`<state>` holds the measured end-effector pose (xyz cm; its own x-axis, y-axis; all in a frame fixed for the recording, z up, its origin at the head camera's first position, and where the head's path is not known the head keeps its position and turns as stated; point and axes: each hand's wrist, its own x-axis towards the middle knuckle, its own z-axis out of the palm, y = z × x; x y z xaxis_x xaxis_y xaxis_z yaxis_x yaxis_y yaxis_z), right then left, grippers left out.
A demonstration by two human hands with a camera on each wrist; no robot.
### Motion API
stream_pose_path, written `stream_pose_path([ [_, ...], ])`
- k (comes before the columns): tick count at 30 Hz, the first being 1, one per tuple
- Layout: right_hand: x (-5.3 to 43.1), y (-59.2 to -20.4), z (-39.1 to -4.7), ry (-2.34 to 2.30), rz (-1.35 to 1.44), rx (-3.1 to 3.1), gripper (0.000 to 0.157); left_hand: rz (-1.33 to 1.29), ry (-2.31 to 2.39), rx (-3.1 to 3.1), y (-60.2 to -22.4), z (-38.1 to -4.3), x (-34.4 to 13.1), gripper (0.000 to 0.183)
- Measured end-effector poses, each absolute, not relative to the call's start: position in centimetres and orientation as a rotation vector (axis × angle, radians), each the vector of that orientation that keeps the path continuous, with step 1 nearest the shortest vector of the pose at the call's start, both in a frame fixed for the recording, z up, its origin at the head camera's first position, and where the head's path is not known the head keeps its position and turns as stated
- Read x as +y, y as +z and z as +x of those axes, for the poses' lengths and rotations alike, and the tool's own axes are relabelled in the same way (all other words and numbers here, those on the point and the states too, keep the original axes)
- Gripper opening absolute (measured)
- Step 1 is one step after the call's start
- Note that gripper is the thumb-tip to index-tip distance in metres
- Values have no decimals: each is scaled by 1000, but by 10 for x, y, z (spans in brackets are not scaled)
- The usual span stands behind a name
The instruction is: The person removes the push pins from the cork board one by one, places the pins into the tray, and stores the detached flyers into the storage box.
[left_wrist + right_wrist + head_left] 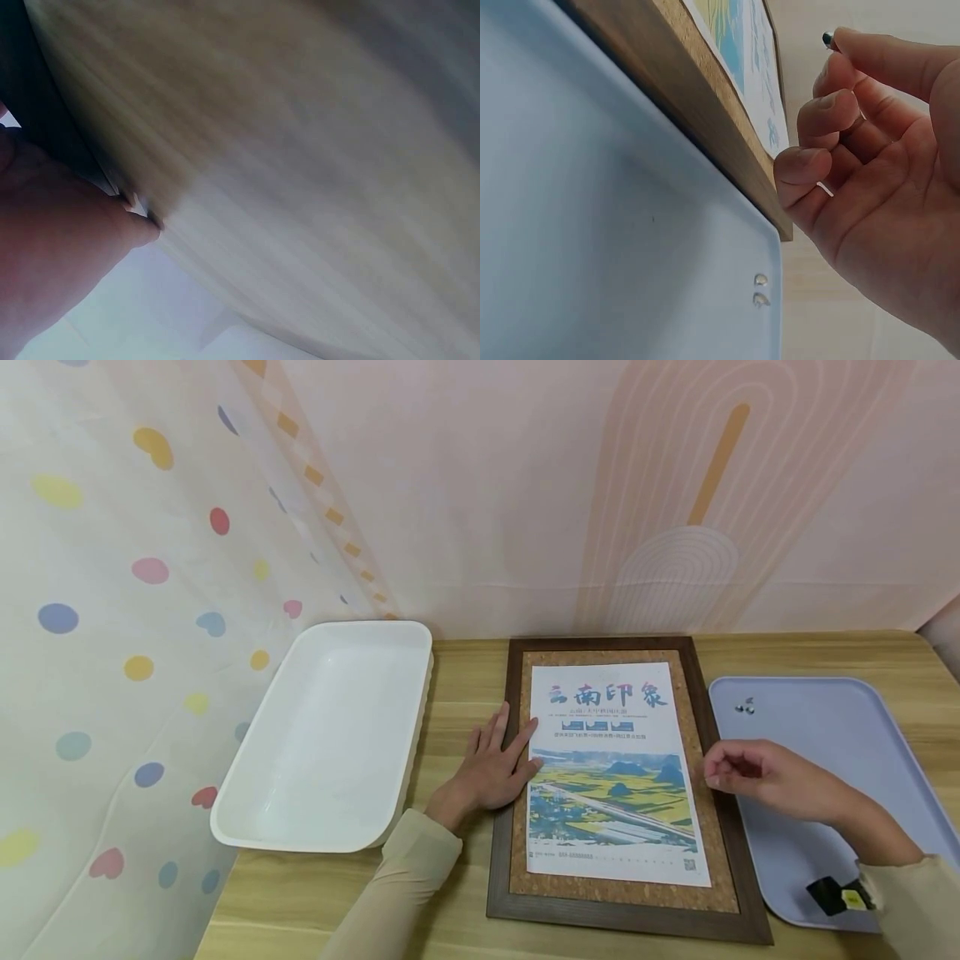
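A poster (611, 810) with Chinese lettering and a landscape of fields lies on a cork board (622, 888) in a dark wooden frame (622, 922). My left hand (491, 772) rests with spread fingers on the frame's left side, thumb and index finger at the poster's edge. Over the frame's right side, my right hand (780, 781) pinches a small shiny thumbtack (829, 40) between thumb and index finger; its other fingers are curled. More silver thumbtacks (745, 706) lie near the far left corner of the blue tray (810, 727). The left wrist view shows mostly blurred tabletop.
A deep white plastic tray (330, 727) stands to the left on the wood-grain table (457, 685). Near the blue tray's front edge is a black item with a yellow label (853, 899), partly by my right sleeve. A patterned cloth (480, 493) hangs behind the table.
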<state>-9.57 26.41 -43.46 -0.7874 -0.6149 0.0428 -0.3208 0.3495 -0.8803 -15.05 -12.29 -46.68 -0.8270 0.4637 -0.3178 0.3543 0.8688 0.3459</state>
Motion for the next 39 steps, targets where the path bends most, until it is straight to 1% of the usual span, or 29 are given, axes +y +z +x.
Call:
stream_pose_path([
  [6, 272, -436, -98, -1403, -777, 2435, 17, 609, 388, 2648, -467, -151, -123, 65],
  [13, 285, -436, -101, -1370, -525, 2565, 9, 609, 397, 2642, -466, -150, -123, 65],
  [21, 305, -440, -107, -1341, -330, 2652, 7, 613, 405, 2641, -465, -149, -123, 65],
  [27, 322, -441, -114, -1303, -130, 2675, 16, 608, 394, 2643, -466, -150, -123, 64],
  [33, 334, -447, -126, -1356, -7, 2641, 23, 610, 397, 2646, -467, -150, -123, 64],
  [39, 339, -450, -133, -1314, 138, 2628, 35, 611, 401, 2646, -467, -151, -123, 64],
])
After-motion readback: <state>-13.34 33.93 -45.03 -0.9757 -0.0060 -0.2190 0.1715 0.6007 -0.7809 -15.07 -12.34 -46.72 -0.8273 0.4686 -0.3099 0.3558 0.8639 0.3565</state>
